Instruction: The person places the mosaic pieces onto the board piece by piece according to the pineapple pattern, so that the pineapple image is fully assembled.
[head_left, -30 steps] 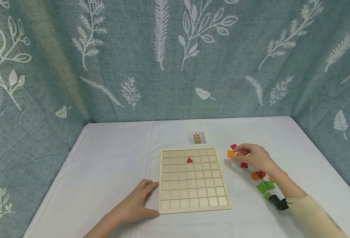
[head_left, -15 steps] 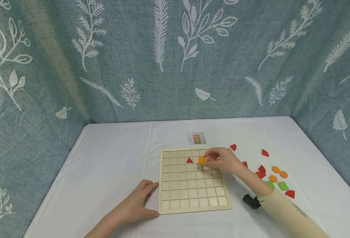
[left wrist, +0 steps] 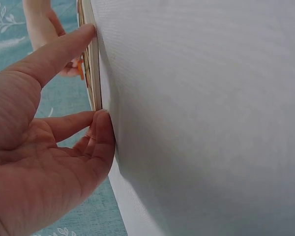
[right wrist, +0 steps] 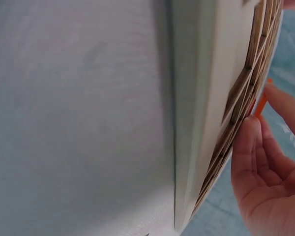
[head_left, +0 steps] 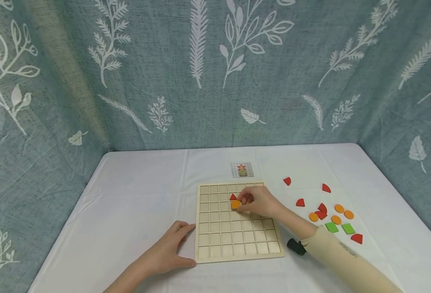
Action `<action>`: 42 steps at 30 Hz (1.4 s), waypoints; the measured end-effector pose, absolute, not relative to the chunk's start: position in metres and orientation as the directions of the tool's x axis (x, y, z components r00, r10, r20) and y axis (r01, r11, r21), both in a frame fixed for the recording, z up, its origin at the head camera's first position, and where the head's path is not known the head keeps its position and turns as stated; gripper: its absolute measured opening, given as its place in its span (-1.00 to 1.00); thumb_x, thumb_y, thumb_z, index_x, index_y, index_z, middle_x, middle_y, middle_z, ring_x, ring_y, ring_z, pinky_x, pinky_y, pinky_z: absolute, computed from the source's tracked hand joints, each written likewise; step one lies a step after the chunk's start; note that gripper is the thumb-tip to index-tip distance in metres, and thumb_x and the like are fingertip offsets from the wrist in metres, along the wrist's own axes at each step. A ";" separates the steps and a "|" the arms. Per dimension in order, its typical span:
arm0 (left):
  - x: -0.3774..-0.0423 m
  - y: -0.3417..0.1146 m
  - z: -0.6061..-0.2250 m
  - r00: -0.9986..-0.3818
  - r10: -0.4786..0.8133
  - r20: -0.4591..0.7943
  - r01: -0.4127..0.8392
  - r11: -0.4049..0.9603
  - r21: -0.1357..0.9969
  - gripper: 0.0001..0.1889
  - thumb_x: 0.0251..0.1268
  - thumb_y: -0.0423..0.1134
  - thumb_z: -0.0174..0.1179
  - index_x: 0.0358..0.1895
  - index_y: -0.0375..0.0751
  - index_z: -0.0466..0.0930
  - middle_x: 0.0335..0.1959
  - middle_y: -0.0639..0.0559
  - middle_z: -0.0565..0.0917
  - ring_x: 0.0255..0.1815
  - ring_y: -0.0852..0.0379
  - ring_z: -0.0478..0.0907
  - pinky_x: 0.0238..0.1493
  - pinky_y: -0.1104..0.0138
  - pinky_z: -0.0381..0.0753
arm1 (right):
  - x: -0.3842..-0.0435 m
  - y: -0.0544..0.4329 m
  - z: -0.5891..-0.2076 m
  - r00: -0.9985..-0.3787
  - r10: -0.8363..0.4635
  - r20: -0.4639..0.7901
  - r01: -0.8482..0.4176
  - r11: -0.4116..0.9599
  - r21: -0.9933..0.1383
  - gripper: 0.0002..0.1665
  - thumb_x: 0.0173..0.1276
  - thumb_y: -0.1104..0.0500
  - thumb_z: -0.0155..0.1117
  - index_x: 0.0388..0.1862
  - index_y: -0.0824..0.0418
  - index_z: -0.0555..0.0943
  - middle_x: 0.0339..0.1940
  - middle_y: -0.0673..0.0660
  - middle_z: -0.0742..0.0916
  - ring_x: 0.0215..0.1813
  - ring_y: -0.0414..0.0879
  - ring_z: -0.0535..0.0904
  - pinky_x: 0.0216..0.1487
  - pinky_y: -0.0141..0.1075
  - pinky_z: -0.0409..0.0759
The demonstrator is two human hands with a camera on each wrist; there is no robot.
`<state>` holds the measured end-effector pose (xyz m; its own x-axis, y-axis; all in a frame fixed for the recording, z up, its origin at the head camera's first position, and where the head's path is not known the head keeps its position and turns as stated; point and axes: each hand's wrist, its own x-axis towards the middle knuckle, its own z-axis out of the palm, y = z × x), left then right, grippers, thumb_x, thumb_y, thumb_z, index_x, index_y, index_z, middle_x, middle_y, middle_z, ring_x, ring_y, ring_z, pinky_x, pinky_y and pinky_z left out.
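Observation:
A wooden grid board (head_left: 224, 238) lies on the white table, a red triangle tile (head_left: 233, 197) set in one of its upper cells. My right hand (head_left: 258, 200) pinches an orange square tile (head_left: 235, 205) between thumb and fingertips, over the cell just below the triangle. In the right wrist view the orange tile (right wrist: 260, 104) stands tilted at the fingertips, close over the grid. My left hand (head_left: 170, 249) rests at the board's left edge, thumb and index finger spread and touching it. The left wrist view shows those fingertips against the board's side (left wrist: 94, 64).
Red quarter-circle tiles (head_left: 300, 202), orange round tiles (head_left: 339, 208) and green square tiles (head_left: 348, 228) lie scattered to the right of the board. A small pattern card (head_left: 242, 169) lies behind it. A black wrist device (head_left: 296, 246) hangs under the right sleeve (head_left: 341, 254).
My right hand has carried the orange square tile leftward from the loose tiles at the right to the cell below the red triangle. The left hand has stayed at the board's edge.

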<state>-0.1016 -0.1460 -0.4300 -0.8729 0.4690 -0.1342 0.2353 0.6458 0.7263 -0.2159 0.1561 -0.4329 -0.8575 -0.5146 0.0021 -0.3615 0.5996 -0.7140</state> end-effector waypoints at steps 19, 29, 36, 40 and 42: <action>-0.101 -0.145 -0.430 -0.868 0.484 -0.112 0.265 0.640 0.721 -0.04 -0.05 -0.03 0.52 0.39 -0.41 0.26 0.17 -0.05 0.31 0.04 0.07 0.38 0.07 0.22 0.47 | -0.214 0.154 -0.436 -0.848 -0.529 0.040 -0.414 0.612 -0.674 -0.81 0.17 0.19 0.48 -0.26 0.18 0.66 -0.49 -0.12 0.59 -0.41 -0.26 0.48 -0.29 -0.36 0.50; -0.102 -0.143 -0.432 -0.868 0.485 -0.108 0.266 0.638 0.722 -0.05 -0.06 -0.05 0.53 0.39 -0.40 0.27 0.17 -0.02 0.31 0.04 0.08 0.38 0.09 0.24 0.47 | -0.212 0.156 -0.437 -0.848 -0.527 0.052 -0.422 0.613 -0.669 -0.83 0.19 0.19 0.47 -0.28 0.17 0.65 -0.51 -0.12 0.58 -0.44 -0.26 0.45 -0.31 -0.37 0.47; -0.100 -0.143 -0.433 -0.872 0.478 -0.108 0.263 0.641 0.721 -0.04 -0.07 -0.04 0.53 0.39 -0.40 0.27 0.16 -0.02 0.31 0.04 0.07 0.38 0.09 0.23 0.47 | -0.212 0.155 -0.437 -0.836 -0.545 0.061 -0.442 0.604 -0.664 -0.85 0.20 0.22 0.46 -0.26 0.17 0.67 -0.50 -0.12 0.59 -0.45 -0.27 0.44 -0.33 -0.37 0.47; -0.099 -0.144 -0.434 -0.876 0.469 -0.113 0.255 0.649 0.717 -0.04 -0.08 -0.03 0.54 0.39 -0.40 0.27 0.16 -0.02 0.31 0.04 0.08 0.38 0.09 0.23 0.47 | -0.212 0.155 -0.436 -0.828 -0.558 0.057 -0.445 0.592 -0.671 -0.83 0.21 0.22 0.45 -0.22 0.18 0.68 -0.48 -0.11 0.60 -0.43 -0.26 0.46 -0.31 -0.37 0.49; -0.098 -0.144 -0.434 -0.879 0.462 -0.115 0.250 0.653 0.714 -0.04 -0.08 -0.03 0.54 0.39 -0.39 0.28 0.16 -0.02 0.32 0.04 0.09 0.38 0.09 0.23 0.47 | -0.212 0.156 -0.435 -0.830 -0.555 0.052 -0.438 0.593 -0.676 -0.82 0.21 0.21 0.45 -0.20 0.18 0.68 -0.46 -0.11 0.61 -0.41 -0.25 0.48 -0.30 -0.36 0.51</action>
<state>-0.0979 -0.1437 -0.4338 -0.8794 0.4621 -0.1145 0.2503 0.6535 0.7143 -0.2119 0.1564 -0.4353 -0.8304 -0.5548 0.0518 -0.4381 0.5927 -0.6759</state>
